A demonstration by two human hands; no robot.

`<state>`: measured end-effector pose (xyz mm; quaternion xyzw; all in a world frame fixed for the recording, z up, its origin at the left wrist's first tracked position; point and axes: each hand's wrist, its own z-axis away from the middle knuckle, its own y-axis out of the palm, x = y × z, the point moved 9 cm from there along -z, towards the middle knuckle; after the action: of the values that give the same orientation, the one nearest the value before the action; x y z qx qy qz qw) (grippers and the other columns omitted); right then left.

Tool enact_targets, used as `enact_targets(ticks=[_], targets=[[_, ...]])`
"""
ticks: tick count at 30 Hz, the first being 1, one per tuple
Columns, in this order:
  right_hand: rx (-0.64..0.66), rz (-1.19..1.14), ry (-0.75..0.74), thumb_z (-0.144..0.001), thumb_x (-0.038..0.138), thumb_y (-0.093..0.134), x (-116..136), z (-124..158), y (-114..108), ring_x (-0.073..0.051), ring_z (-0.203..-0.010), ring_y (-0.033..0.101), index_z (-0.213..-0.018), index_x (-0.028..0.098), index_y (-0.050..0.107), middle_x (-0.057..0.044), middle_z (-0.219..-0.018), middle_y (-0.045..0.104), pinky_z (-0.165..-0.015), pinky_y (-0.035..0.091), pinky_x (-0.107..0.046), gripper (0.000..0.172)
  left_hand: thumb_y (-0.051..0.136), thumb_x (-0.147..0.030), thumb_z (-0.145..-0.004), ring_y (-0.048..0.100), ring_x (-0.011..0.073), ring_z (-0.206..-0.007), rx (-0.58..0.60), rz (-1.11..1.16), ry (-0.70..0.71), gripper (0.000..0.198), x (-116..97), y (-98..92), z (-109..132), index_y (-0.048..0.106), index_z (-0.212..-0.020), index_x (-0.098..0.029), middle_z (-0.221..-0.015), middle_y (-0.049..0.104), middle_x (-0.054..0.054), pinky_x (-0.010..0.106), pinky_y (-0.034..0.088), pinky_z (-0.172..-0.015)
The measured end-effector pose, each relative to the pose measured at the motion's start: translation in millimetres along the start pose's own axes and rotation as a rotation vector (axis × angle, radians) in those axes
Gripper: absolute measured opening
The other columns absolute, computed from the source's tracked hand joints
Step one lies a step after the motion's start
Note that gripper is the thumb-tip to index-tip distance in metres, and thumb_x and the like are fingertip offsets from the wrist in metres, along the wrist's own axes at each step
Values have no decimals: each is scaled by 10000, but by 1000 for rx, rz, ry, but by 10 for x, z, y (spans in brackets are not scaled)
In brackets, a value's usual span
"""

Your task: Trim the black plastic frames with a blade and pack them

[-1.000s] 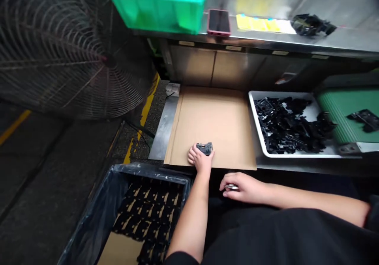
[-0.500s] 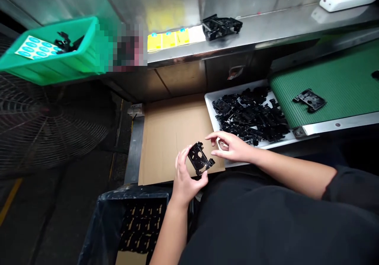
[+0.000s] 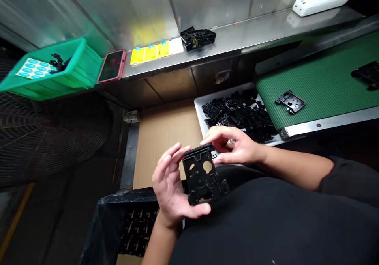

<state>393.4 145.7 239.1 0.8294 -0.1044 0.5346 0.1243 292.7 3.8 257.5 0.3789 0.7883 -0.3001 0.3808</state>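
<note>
Black plastic frame [image 3: 201, 176] is standing up between the two hands, just above a brown cardboard sheet [image 3: 166, 146]. The left hand [image 3: 170, 186] is spreading its fingers wide and holding the frame up (its thumb is pressing the bottom edge), while the right hand [image 3: 233, 144] is pinching the frame's upper side.

One head-worn view, looking forward and down past a black shirt [image 3: 266, 225], close above the left hand [image 3: 173, 190] and right hand [image 3: 233, 146], steel shelf [image 3: 237, 40] and green conveyor belt [image 3: 319, 83] farther off.
</note>
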Motion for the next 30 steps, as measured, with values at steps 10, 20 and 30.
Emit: enact_targets(ticks=[10, 20, 30], targets=[[-62, -41, -39, -843, 357, 795, 105, 99, -177, -94, -700, 475, -1178, 227, 644, -31, -1044, 583, -543, 409, -201, 389, 851, -627, -591, 493, 362, -1400, 152, 30, -277, 1090, 85, 277, -72, 372, -1531, -354, -1545, 473, 107, 534, 463, -1144], [122, 145, -144, -748, 373, 882, 349, 3, -267, -66, -662, 436, -1278, 209, 640, -21, -1044, 635, -540, 370, -174, 605, 886, -623, -524, 473, 417, -1401, 99, -31, -251, 1099, 132, 249, -54, 432, -1497, -387, -1523, 488, 77, 665, 413, -1150], [167, 188, -179, -773, 446, 854, 405, -19, -263, -102, -755, 527, -1260, 208, 641, -32, -1017, 632, -572, 402, -192, 583, 876, -651, -512, 475, 410, -1400, 82, -101, -231, 1104, 120, 235, -20, 434, -1493, -402, -1522, 491, 76, 669, 408, -1156]])
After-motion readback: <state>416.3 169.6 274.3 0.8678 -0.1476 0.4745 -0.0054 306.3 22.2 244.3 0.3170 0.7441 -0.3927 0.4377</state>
